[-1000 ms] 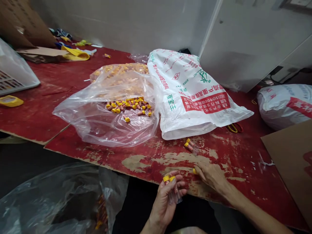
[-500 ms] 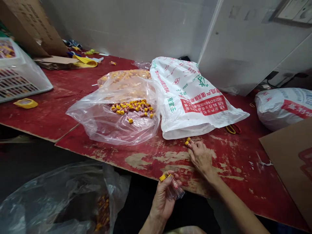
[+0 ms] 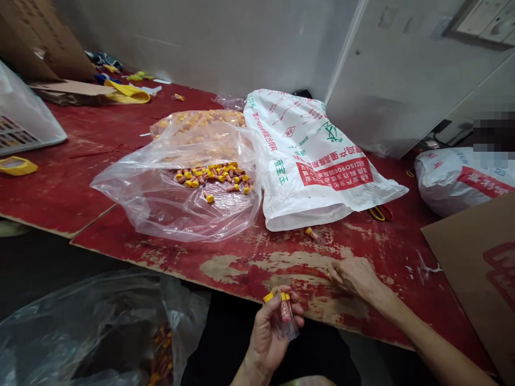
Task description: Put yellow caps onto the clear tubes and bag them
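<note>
My left hand (image 3: 273,321), at the table's front edge, is closed around small yellow-capped tubes (image 3: 285,311) with reddish contents and clear lower ends. Over the worn red tabletop, my right hand (image 3: 356,276) has its fingers pinched; a bit of yellow shows at the fingertips, apparently the cap of another such tube, mostly hidden by the fingers. A single yellow-capped tube (image 3: 314,235) lies on the table beyond the right hand, near the mouth of a white printed sack (image 3: 317,161). Many more tubes (image 3: 213,176) lie in an open clear plastic bag (image 3: 173,209) left of the sack.
Below the table at left hangs a large clear bag (image 3: 80,305) with more tubes inside. A cardboard box (image 3: 475,252) and another white sack (image 3: 462,177) stand at right. Scissors (image 3: 378,213) lie by the sack, a yellow tape dispenser (image 3: 18,165) and a white basket (image 3: 28,118) at far left.
My right hand has drawn back toward me and to the right. Of the two tubes at its fingertips, one now lies on the table. My left hand stays nearly in place.
</note>
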The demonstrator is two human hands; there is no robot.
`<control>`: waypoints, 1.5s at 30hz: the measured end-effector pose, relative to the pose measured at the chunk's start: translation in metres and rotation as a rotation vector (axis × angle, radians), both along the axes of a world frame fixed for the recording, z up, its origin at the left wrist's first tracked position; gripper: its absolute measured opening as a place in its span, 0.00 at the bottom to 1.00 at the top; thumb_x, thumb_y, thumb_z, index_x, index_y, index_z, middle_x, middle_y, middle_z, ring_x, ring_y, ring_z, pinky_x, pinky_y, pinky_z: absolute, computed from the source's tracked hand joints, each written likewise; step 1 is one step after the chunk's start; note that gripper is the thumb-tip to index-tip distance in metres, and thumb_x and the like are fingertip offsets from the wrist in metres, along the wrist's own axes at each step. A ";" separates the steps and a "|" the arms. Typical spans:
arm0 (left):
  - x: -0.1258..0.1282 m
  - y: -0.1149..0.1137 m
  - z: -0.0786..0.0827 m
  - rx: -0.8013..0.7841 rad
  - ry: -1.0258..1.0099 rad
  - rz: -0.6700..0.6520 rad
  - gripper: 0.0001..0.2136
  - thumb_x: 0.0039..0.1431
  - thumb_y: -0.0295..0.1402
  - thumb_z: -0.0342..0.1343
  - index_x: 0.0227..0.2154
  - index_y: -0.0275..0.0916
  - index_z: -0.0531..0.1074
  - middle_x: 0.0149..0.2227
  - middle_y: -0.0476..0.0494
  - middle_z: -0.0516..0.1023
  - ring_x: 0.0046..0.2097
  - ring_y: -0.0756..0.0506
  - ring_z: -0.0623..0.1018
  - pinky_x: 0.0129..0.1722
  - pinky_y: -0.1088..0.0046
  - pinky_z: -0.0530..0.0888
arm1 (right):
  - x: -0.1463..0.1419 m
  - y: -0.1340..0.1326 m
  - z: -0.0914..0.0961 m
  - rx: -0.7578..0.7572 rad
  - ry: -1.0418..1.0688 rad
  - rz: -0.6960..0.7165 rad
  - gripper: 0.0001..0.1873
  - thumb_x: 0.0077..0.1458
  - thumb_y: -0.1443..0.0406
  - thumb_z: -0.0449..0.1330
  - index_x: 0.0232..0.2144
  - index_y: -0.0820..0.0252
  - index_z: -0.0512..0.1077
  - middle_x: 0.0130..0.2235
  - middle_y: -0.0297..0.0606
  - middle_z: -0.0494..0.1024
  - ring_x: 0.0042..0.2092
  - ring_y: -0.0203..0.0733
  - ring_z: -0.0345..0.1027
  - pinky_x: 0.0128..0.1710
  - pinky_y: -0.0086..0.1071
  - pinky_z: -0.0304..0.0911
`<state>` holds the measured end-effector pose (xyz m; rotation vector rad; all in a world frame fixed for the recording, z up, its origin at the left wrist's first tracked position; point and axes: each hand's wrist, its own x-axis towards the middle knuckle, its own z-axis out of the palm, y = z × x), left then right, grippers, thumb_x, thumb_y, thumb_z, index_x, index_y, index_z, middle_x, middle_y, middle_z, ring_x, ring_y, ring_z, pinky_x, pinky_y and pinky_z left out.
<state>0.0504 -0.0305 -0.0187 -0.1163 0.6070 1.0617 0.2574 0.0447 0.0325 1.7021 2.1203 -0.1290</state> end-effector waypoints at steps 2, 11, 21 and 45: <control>0.002 0.000 -0.002 0.009 -0.026 -0.012 0.10 0.44 0.33 0.65 0.31 0.36 0.76 0.31 0.43 0.77 0.29 0.46 0.76 0.27 0.72 0.72 | -0.004 0.003 0.002 -0.055 -0.070 -0.017 0.16 0.60 0.66 0.48 0.27 0.62 0.74 0.29 0.45 0.78 0.31 0.43 0.72 0.24 0.31 0.42; 0.011 0.016 0.002 -0.026 -0.028 -0.045 0.09 0.47 0.33 0.63 0.32 0.35 0.76 0.33 0.40 0.77 0.31 0.44 0.77 0.27 0.71 0.73 | -0.018 0.005 -0.014 -0.130 -0.059 -0.056 0.15 0.55 0.75 0.49 0.34 0.66 0.76 0.35 0.48 0.79 0.35 0.50 0.73 0.25 0.32 0.52; 0.004 0.011 0.003 -0.051 -0.061 0.004 0.09 0.57 0.28 0.52 0.36 0.34 0.77 0.46 0.35 0.77 0.47 0.36 0.76 0.40 0.58 0.76 | -0.019 -0.026 -0.038 0.170 0.609 -0.236 0.19 0.64 0.61 0.42 0.29 0.60 0.70 0.28 0.36 0.76 0.30 0.38 0.70 0.30 0.28 0.59; -0.222 -0.037 -0.031 -0.045 0.671 0.708 0.13 0.48 0.31 0.59 0.39 0.39 0.71 0.37 0.45 0.77 0.36 0.45 0.77 0.39 0.61 0.75 | -0.010 0.051 -0.045 0.420 0.089 -0.063 0.25 0.61 0.53 0.40 0.41 0.62 0.70 0.40 0.57 0.70 0.37 0.59 0.64 0.29 0.44 0.55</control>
